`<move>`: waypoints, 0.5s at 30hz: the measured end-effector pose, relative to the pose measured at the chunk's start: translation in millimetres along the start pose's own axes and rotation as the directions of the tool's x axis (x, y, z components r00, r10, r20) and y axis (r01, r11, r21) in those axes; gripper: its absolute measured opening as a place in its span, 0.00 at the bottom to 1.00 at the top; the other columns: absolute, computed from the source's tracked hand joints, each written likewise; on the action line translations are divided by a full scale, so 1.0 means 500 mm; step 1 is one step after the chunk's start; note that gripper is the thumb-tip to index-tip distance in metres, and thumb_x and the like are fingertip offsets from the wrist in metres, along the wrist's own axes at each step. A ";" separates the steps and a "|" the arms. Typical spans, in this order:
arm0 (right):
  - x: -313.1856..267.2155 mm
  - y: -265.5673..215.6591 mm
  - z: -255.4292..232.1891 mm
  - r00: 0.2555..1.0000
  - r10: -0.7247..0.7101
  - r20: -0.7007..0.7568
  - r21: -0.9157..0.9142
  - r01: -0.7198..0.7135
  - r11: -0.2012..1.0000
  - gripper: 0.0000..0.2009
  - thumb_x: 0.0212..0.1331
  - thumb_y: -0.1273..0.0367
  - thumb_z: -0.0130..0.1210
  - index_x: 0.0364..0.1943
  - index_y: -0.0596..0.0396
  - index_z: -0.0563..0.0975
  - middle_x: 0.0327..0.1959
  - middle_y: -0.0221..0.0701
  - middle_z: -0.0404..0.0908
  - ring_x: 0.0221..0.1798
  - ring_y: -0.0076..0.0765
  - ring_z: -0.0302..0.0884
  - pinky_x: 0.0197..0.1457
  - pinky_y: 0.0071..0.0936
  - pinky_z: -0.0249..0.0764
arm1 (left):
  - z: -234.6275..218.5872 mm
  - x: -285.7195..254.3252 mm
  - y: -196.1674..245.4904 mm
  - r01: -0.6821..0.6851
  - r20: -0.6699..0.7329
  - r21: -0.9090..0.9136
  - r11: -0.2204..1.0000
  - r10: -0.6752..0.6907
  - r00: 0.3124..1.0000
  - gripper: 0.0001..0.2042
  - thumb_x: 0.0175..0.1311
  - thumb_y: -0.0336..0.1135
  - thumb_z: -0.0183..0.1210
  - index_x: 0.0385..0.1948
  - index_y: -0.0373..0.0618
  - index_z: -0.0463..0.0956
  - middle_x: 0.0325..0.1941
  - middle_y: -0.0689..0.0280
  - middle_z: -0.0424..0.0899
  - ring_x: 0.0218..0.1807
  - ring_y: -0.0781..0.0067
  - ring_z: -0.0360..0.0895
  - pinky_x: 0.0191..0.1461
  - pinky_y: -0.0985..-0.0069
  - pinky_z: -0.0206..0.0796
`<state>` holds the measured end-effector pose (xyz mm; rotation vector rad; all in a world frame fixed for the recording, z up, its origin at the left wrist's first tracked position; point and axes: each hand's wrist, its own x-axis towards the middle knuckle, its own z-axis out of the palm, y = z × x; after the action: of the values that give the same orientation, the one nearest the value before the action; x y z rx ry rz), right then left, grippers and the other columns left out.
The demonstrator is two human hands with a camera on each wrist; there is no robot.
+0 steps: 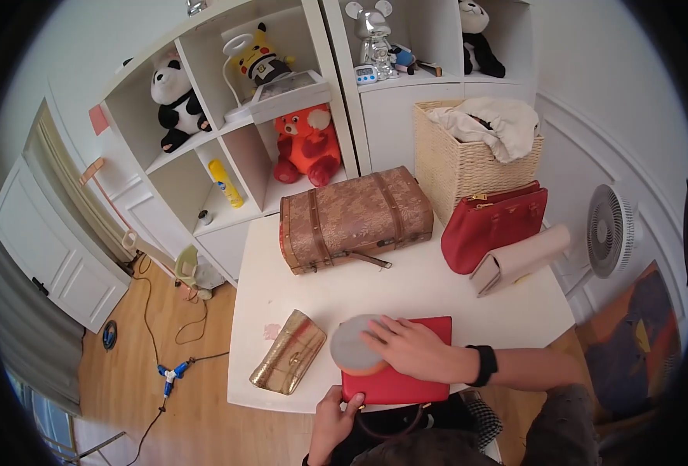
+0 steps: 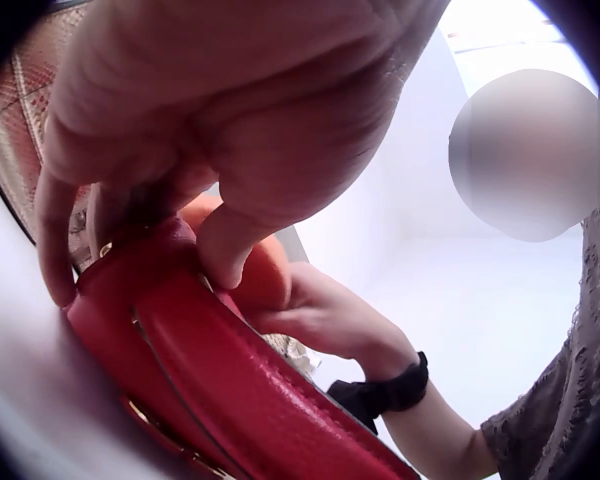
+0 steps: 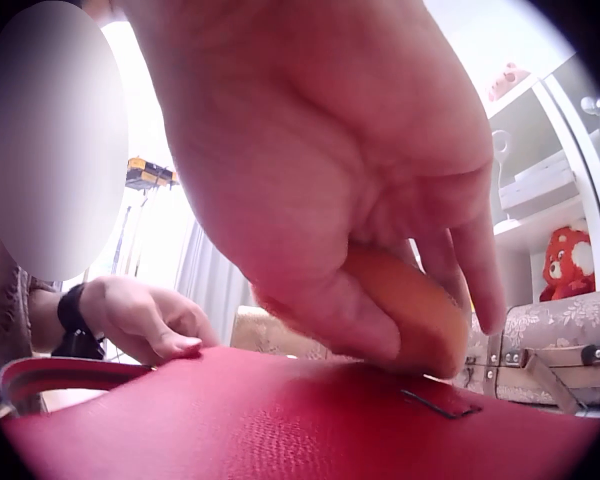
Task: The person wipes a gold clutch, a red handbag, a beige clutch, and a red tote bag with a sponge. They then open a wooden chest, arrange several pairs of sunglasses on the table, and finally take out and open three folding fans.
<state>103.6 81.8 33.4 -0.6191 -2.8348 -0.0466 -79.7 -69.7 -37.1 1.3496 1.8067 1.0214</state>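
Observation:
A red handbag (image 1: 414,380) lies flat at the table's front edge, its dark handle toward the person. The right hand (image 1: 410,346) grips a round pad, grey on top and orange below (image 1: 352,346), against the bag's upper left part. In the right wrist view, thumb and fingers of the right hand (image 3: 350,170) curl round the orange pad (image 3: 410,310), which touches the red leather (image 3: 270,420). The left hand (image 1: 334,419) pinches the bag's lower left corner; in the left wrist view the left hand (image 2: 220,130) has thumb and fingers on the red edge (image 2: 160,270).
Left of the bag lies a gold clutch (image 1: 290,353). A brown patterned case (image 1: 356,217) stands at the table's back, with an upright red bag (image 1: 491,225) and a pale pink clutch (image 1: 519,260) at the right. Behind are a wicker basket (image 1: 468,171) and white shelves.

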 end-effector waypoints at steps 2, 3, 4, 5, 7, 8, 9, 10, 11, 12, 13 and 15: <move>0.030 0.008 0.022 0.999 0.038 0.010 0.066 -0.039 0.997 0.25 0.55 0.74 0.51 0.61 0.57 0.69 0.62 0.45 0.71 0.63 0.52 0.71 0.54 0.40 0.80 | 0.003 0.006 0.022 0.062 0.034 0.064 0.996 -0.064 0.997 0.19 0.63 0.44 0.65 0.37 0.33 0.78 0.33 0.47 0.82 0.36 0.47 0.81 0.38 0.62 0.70; 0.029 0.004 0.023 0.999 0.046 0.001 0.060 -0.046 0.997 0.25 0.55 0.74 0.51 0.61 0.57 0.69 0.62 0.45 0.71 0.63 0.52 0.71 0.54 0.40 0.80 | 0.008 0.007 0.009 0.050 0.037 0.069 0.996 -0.053 0.998 0.19 0.63 0.44 0.65 0.37 0.33 0.78 0.33 0.47 0.82 0.36 0.47 0.81 0.38 0.62 0.70; 0.033 -0.006 -0.003 0.993 -0.052 0.107 0.171 0.033 0.985 0.25 0.55 0.73 0.51 0.61 0.56 0.70 0.61 0.45 0.71 0.63 0.52 0.71 0.53 0.41 0.80 | 0.016 0.007 -0.019 0.040 0.080 0.097 0.994 -0.048 0.996 0.18 0.63 0.44 0.65 0.39 0.33 0.78 0.34 0.47 0.83 0.36 0.46 0.81 0.39 0.62 0.71; 0.036 -0.012 -0.022 0.964 -0.167 0.207 0.286 0.103 0.953 0.25 0.56 0.73 0.51 0.61 0.54 0.70 0.61 0.45 0.71 0.62 0.53 0.71 0.52 0.43 0.81 | 0.028 0.009 -0.031 0.035 0.118 0.118 0.992 -0.049 0.992 0.18 0.63 0.43 0.65 0.41 0.33 0.78 0.35 0.47 0.83 0.36 0.46 0.81 0.39 0.62 0.71; 0.026 -0.039 -0.007 0.946 -0.238 0.222 0.294 0.168 0.941 0.24 0.57 0.70 0.51 0.61 0.51 0.71 0.61 0.43 0.72 0.65 0.51 0.70 0.52 0.43 0.80 | 0.047 0.014 -0.036 -0.292 -0.008 -0.017 0.956 0.292 0.957 0.17 0.63 0.41 0.66 0.43 0.34 0.79 0.39 0.46 0.84 0.37 0.47 0.82 0.41 0.61 0.72; 0.019 -0.053 0.005 0.965 -0.187 0.182 0.142 0.162 0.977 0.24 0.57 0.69 0.51 0.61 0.51 0.71 0.62 0.41 0.72 0.65 0.48 0.69 0.52 0.44 0.79 | 0.042 0.013 -0.027 -0.257 0.043 0.000 0.966 0.256 0.966 0.19 0.63 0.40 0.66 0.46 0.33 0.77 0.41 0.47 0.84 0.42 0.53 0.83 0.45 0.64 0.73; 0.016 -0.060 0.009 0.981 -0.141 0.135 -0.014 0.144 0.990 0.24 0.57 0.68 0.51 0.61 0.51 0.71 0.62 0.40 0.72 0.66 0.46 0.69 0.53 0.44 0.78 | 0.038 0.013 -0.018 -0.223 0.093 0.017 0.975 0.220 0.971 0.21 0.64 0.39 0.66 0.50 0.32 0.76 0.44 0.48 0.84 0.46 0.58 0.83 0.49 0.67 0.73; 0.016 -0.053 0.007 0.987 -0.114 0.113 -0.100 0.126 0.987 0.25 0.57 0.68 0.52 0.62 0.51 0.71 0.62 0.39 0.72 0.66 0.44 0.70 0.54 0.44 0.77 | 0.036 0.015 -0.006 -0.224 0.090 0.013 0.974 0.222 0.971 0.21 0.64 0.39 0.66 0.50 0.32 0.76 0.44 0.48 0.84 0.46 0.58 0.83 0.49 0.67 0.73; 0.018 -0.039 0.009 0.986 -0.117 0.117 -0.105 0.130 0.986 0.25 0.57 0.68 0.52 0.62 0.51 0.71 0.62 0.39 0.72 0.66 0.44 0.70 0.54 0.44 0.77 | 0.034 0.018 0.007 -0.042 0.101 -0.009 0.999 0.043 0.994 0.21 0.64 0.40 0.65 0.50 0.31 0.75 0.44 0.47 0.84 0.48 0.57 0.82 0.50 0.66 0.73; 0.021 -0.019 0.016 0.993 -0.075 0.095 -0.078 0.083 0.994 0.25 0.57 0.68 0.51 0.62 0.52 0.71 0.62 0.41 0.72 0.66 0.44 0.69 0.55 0.43 0.77 | 0.035 0.020 0.018 0.144 0.114 -0.032 0.989 -0.139 0.984 0.21 0.64 0.40 0.65 0.49 0.30 0.75 0.44 0.46 0.83 0.50 0.55 0.82 0.51 0.66 0.72; 0.023 -0.002 0.019 0.997 -0.035 0.074 -0.048 0.038 0.998 0.25 0.57 0.69 0.51 0.62 0.52 0.71 0.63 0.42 0.71 0.66 0.45 0.69 0.55 0.43 0.77 | 0.035 0.022 0.026 0.146 0.107 -0.043 0.988 -0.141 0.984 0.21 0.64 0.40 0.65 0.49 0.30 0.75 0.44 0.46 0.83 0.50 0.55 0.82 0.51 0.66 0.72; 0.019 0.021 0.017 0.999 -0.011 0.049 -0.039 0.013 0.999 0.26 0.56 0.70 0.51 0.62 0.55 0.70 0.64 0.46 0.71 0.64 0.47 0.72 0.58 0.42 0.75 | 0.032 0.023 0.034 0.126 0.104 0.007 0.992 -0.126 0.987 0.22 0.62 0.42 0.67 0.47 0.30 0.74 0.41 0.47 0.82 0.48 0.52 0.80 0.52 0.65 0.71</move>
<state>97.6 95.9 27.3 -0.6201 -2.8916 -0.0908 -61.3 -52.6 -30.3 1.2475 1.7900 0.8685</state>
